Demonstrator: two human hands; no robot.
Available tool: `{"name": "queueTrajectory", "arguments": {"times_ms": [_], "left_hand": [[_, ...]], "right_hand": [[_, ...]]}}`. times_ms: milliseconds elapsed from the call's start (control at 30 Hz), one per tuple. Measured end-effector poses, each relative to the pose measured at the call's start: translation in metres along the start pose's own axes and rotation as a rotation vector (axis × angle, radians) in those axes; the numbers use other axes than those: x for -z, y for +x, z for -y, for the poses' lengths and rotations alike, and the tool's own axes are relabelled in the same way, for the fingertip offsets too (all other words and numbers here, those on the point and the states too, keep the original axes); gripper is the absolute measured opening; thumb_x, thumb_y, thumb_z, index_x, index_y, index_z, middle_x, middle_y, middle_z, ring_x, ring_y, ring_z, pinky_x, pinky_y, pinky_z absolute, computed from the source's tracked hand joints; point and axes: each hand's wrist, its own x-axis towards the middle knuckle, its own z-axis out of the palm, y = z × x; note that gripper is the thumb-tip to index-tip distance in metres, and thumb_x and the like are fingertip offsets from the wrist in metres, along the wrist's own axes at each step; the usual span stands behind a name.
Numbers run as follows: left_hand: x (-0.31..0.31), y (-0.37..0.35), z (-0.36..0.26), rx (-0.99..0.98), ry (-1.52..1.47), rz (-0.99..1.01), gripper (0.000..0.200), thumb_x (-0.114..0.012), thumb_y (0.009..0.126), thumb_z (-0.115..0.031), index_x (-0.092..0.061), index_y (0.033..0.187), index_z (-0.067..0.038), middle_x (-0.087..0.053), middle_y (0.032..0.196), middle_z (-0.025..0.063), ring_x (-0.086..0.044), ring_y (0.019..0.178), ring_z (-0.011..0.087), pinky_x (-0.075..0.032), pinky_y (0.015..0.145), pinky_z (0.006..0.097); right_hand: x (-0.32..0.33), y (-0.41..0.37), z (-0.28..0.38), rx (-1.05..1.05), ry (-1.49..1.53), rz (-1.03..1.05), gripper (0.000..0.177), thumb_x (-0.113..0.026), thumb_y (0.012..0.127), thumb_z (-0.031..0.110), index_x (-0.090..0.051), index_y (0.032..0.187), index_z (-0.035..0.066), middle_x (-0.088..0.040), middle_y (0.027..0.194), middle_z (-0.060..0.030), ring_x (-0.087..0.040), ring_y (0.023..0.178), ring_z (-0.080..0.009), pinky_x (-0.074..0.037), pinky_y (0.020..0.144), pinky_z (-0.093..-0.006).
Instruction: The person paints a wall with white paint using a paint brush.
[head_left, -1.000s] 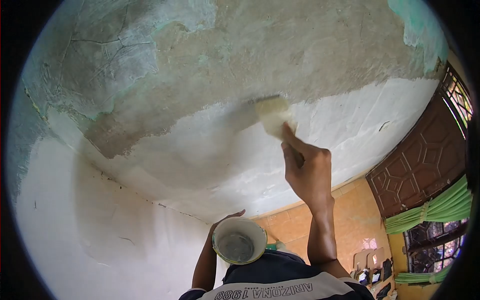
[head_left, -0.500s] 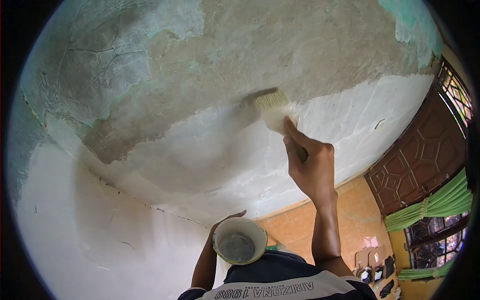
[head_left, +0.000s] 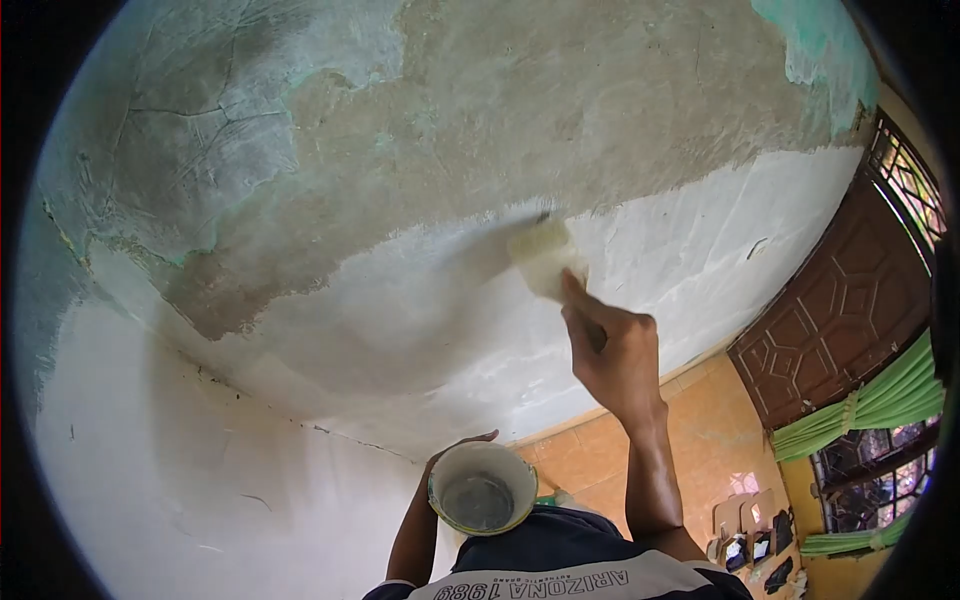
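A wide pale brush [head_left: 545,258] is pinched in my right hand [head_left: 615,358], its bristles at the wall near the border between white paint and bare grey plaster [head_left: 480,120]. The white coat [head_left: 700,225] lies below that border. At the bottom centre my left hand [head_left: 462,446] holds a round pot [head_left: 482,488] against my body, its fingers wrapped round the far side and mostly hidden. Grey-white liquid shows inside the pot.
A brown carved door [head_left: 835,300] stands at the right, with a green curtain [head_left: 880,400] and a barred window beside it. Orange tiles [head_left: 715,430] cover the floor. Sandals and other items [head_left: 755,545] lie at the lower right.
My right hand and the brush have moved down a little, from the bare plaster onto the white part. White now covers the spot where the bristles were. The pot has barely shifted.
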Motion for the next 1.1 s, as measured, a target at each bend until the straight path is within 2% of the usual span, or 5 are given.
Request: {"name": "queueTrajectory", "arguments": {"times_ms": [133, 667, 733, 833, 1100], "left_hand": [[-0.012, -0.025, -0.005, -0.364, 0.034, 0.197, 0.034, -0.068, 0.105, -0.010, -0.076, 0.138, -0.007, -0.079, 0.125, 0.0073, -0.075, 0.100, 0.0169, -0.062, 0.092, 0.0340], [-0.003, -0.021, -0.012, -0.024, 0.124, 0.037, 0.039, -0.068, 0.108, -0.018, -0.071, 0.146, -0.010, -0.076, 0.134, 0.0039, -0.074, 0.105, 0.0126, -0.062, 0.096, 0.0341], [0.001, -0.023, -0.007, -0.210, 0.029, 0.062, 0.030, -0.084, 0.099, -0.025, -0.083, 0.124, -0.009, -0.080, 0.103, 0.0060, -0.074, 0.086, 0.0155, -0.063, 0.082, 0.0354], [0.004, -0.022, -0.017, 0.027, -0.056, -0.054, 0.029, -0.090, 0.093, -0.032, -0.085, 0.111, -0.010, -0.079, 0.091, 0.0050, -0.073, 0.077, 0.0159, -0.063, 0.076, 0.0357], [0.001, -0.043, -0.040, 0.096, -0.053, -0.001, 0.031, -0.092, 0.090, -0.039, -0.082, 0.095, -0.010, -0.077, 0.083, 0.0048, -0.072, 0.071, 0.0166, -0.062, 0.071, 0.0373]], "right_hand": [[0.003, 0.019, 0.004, -0.051, 0.004, -0.053, 0.042, -0.074, 0.096, 0.009, -0.077, 0.138, 0.013, -0.069, 0.071, -0.0213, -0.069, 0.060, -0.0370, -0.053, 0.059, -0.0446], [-0.028, 0.013, 0.017, 0.082, -0.070, -0.029, 0.041, -0.071, 0.101, 0.012, -0.074, 0.141, 0.016, -0.070, 0.071, -0.0148, -0.068, 0.060, -0.0351, -0.052, 0.057, -0.0474], [-0.035, 0.008, 0.016, 0.065, -0.096, -0.016, 0.042, -0.071, 0.101, 0.013, -0.073, 0.143, 0.016, -0.071, 0.073, -0.0152, -0.071, 0.063, -0.0354, -0.054, 0.058, -0.0472], [-0.039, -0.001, 0.016, 0.004, -0.180, 0.038, 0.041, -0.070, 0.102, 0.013, -0.073, 0.142, 0.016, -0.072, 0.074, -0.0158, -0.072, 0.066, -0.0364, -0.055, 0.059, -0.0472], [-0.041, -0.007, 0.020, -0.025, -0.171, 0.041, 0.037, -0.070, 0.102, 0.014, -0.075, 0.139, 0.015, -0.072, 0.075, -0.0176, -0.073, 0.068, -0.0378, -0.055, 0.062, -0.0492]]}}
